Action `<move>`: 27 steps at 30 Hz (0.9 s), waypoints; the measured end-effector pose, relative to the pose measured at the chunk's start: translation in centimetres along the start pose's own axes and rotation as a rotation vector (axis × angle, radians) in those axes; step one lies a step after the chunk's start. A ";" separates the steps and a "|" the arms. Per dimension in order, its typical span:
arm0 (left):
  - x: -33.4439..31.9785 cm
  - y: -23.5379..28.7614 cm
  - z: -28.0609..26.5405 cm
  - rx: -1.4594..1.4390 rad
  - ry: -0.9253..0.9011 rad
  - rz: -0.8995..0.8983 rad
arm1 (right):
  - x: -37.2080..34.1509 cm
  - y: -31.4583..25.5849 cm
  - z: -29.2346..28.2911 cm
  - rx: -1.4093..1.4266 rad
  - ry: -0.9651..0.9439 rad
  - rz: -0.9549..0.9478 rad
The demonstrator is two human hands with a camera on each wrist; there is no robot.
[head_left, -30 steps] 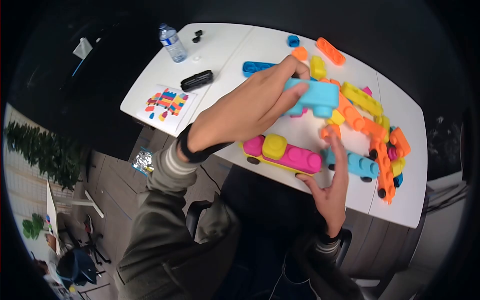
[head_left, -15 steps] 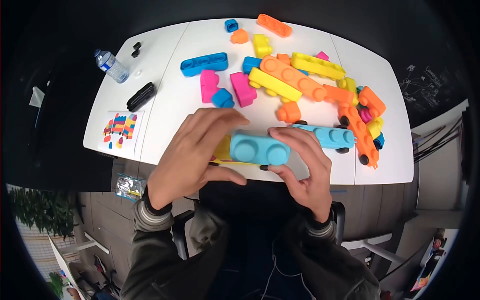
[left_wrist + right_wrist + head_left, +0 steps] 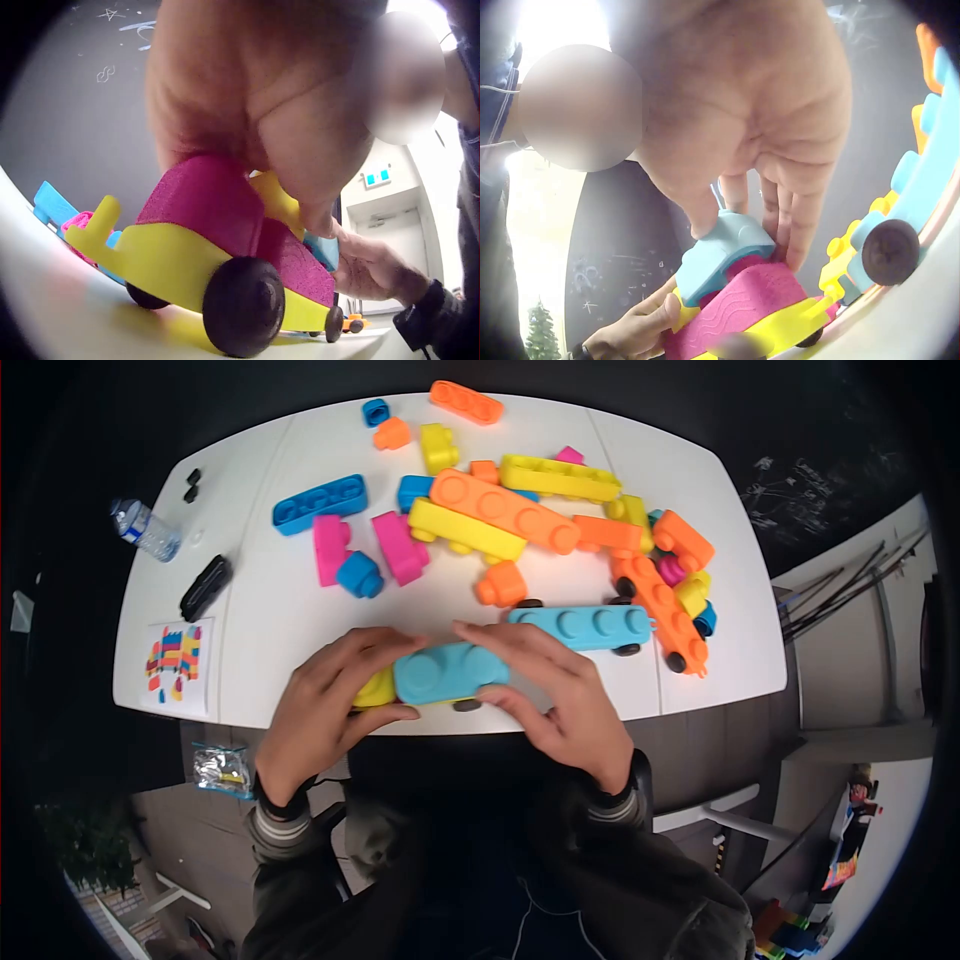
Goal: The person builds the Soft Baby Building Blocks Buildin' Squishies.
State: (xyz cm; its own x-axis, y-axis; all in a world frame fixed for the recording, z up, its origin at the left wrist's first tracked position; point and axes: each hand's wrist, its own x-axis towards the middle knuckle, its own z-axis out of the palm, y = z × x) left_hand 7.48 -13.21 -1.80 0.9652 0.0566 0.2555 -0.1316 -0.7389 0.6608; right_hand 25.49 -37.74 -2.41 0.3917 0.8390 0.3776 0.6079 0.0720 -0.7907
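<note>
At the near edge of the table (image 3: 265,598), my right hand (image 3: 562,705) pinches the right end of the light blue block (image 3: 450,672), thumb on the near side, fingers on the far side. My left hand (image 3: 335,700) curves its thumb and forefinger round the left end of the same block and the yellow block (image 3: 374,690) adjoining it. The light blue block is positioned over the pink block (image 3: 761,291) on the yellow car (image 3: 169,259). The right wrist view shows part of a pink stud beneath its edge; the head view does not. The left wrist view exposes the car's upright end peg (image 3: 105,217), hidden from above by my left hand.

Just beyond my right hand stands the light blue car (image 3: 580,625), with the orange car (image 3: 655,602) to its right. Farther back is a small orange block (image 3: 501,583), then a heap: the long orange block (image 3: 505,510) overlaps the long yellow block (image 3: 465,531) and partly obstructs the dark blue block (image 3: 414,491).

On the floor at left, a clear bag (image 3: 222,768) contains shiny material and a yellow strip; other contents cannot be identified. On the table's far left is a capped clear bottle (image 3: 147,532); I cannot tell whether it contains liquid.
</note>
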 end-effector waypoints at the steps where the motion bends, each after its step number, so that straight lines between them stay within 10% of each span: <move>1: 0.0 -0.1 0.0 0.011 -0.003 0.011 | 0.0 0.1 0.0 0.015 -0.015 -0.034; 27: -0.6 0.5 1.5 0.137 0.237 0.007 | 0.6 0.0 0.9 -0.043 -0.130 0.146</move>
State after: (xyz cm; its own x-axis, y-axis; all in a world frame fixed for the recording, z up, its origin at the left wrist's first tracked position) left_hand 7.14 -14.66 -2.67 0.8825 0.1942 0.4283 -0.0910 -0.8229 0.5608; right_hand 25.07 -36.78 -2.59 0.3871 0.9017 0.1928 0.5813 -0.0763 -0.8101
